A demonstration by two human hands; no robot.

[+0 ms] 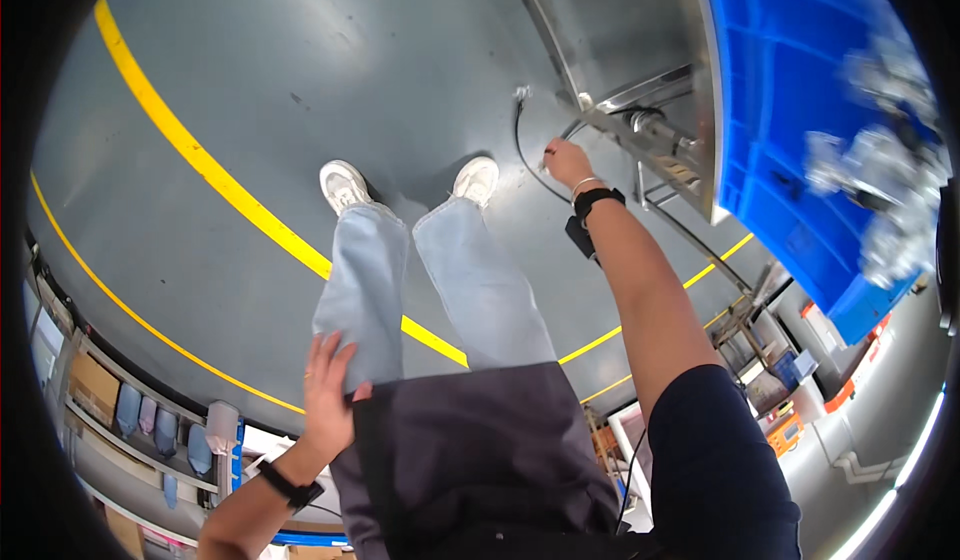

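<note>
My left hand point(328, 392) rests on my left thigh, over the pale jeans point(362, 290) and beside the dark apron point(480, 430). Its fingers are stretched out and hold nothing. My right arm reaches down and forward to the foot of a metal-framed stand. There my right hand point(568, 163) is closed, and a thin black cable point(519, 140) comes out by its fingers; the fingertips are partly hidden. The cable loops over the grey floor, its pale end point(521, 93) lying a little left of the stand. Dark bands circle both wrists.
The metal frame point(640, 138) stands close to my right hand. Above it, a large blue bin point(770, 160) holds clear plastic-wrapped items point(870, 190). Yellow lines point(200, 165) cross the floor around my white shoes point(345, 186). Shelving point(150, 430) with cardboard boxes is at lower left.
</note>
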